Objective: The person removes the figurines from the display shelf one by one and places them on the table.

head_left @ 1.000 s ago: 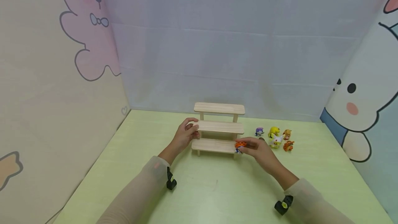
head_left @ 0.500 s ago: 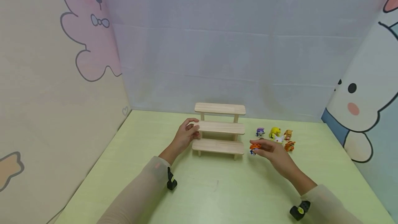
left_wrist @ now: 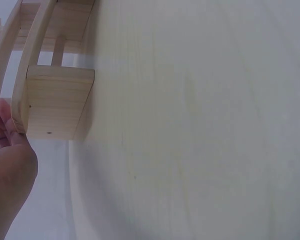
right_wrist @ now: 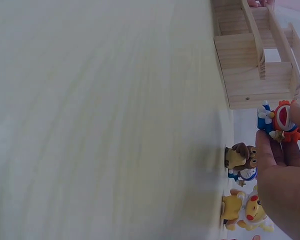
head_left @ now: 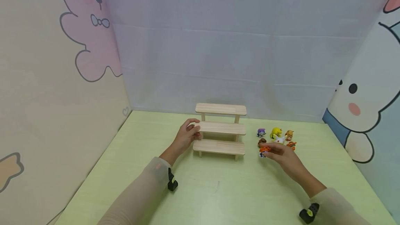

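Observation:
A three-tier wooden display stand (head_left: 218, 145) stands on the table. My left hand (head_left: 183, 137) holds the left end of its middle tier, thumb on top; in the left wrist view the fingers (left_wrist: 5, 120) reach round the board's end. Right of the stand, my right hand (head_left: 286, 156) pinches a small orange-and-blue toy figurine (right_wrist: 281, 120) between thumb and fingers. It is just in front of a brown figurine (right_wrist: 241, 156), which the hand partly overlaps in the head view.
Several more figurines stand behind the right hand: a purple-hatted one (head_left: 261, 132), a yellow one (head_left: 275, 132), a white-eared one (head_left: 279, 139) and two orange-brown ones. A pale back wall (head_left: 200, 51) and printed side walls enclose the green table (head_left: 200, 197).
My right hand has moved right, carrying the orange-and-blue figurine from the right end of the lowest tier to beside the brown figurine. My left hand has stayed on the stand.

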`<state>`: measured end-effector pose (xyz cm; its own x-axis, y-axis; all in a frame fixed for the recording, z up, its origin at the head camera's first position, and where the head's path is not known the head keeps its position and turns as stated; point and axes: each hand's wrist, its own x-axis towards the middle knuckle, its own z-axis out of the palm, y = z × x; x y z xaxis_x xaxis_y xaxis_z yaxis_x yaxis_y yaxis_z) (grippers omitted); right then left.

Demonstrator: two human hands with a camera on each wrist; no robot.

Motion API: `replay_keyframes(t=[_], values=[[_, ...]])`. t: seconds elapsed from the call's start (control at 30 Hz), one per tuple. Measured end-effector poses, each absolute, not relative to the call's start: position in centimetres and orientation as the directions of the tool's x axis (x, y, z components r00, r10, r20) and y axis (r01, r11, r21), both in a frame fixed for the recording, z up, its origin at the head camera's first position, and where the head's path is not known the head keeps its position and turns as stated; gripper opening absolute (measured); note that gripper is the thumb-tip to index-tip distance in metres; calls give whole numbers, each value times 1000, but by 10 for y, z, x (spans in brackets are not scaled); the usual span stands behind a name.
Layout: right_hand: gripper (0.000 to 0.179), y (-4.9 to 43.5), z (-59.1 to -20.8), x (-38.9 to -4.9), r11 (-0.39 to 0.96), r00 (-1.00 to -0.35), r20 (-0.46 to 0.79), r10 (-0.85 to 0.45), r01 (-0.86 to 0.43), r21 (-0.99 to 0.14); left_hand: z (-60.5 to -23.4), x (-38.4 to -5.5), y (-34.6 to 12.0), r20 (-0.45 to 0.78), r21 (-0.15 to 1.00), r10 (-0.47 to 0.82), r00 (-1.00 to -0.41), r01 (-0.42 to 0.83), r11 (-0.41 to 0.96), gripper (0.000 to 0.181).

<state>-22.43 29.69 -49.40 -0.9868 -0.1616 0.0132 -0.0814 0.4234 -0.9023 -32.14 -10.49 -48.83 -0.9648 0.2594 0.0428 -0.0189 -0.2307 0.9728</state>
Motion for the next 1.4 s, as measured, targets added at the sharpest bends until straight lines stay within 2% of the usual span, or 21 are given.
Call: replay_keyframes(t=[0.17, 0.4, 0.63, 1.4], values=[[44, 301, -496, -225, 451, -988, 4, -151, -73, -889, -488, -321, -105, 41, 972, 260, -965, -21, -232, 33], [42, 304, -501, -224, 399, -988, 5, -157, -68, -914, -489, -321, -105, 46, 973, 258, -965, -16, -232, 32], [42, 308, -506, -227, 420, -989, -2, -150, -62, -905, -488, -319, -105, 43, 972, 260, -965, -19, -232, 34], [40, 304, -507, -224, 426, -983, -86, -160, 10, -904, -486, -316, -104, 45, 973, 259, -965, -17, -231, 32]])
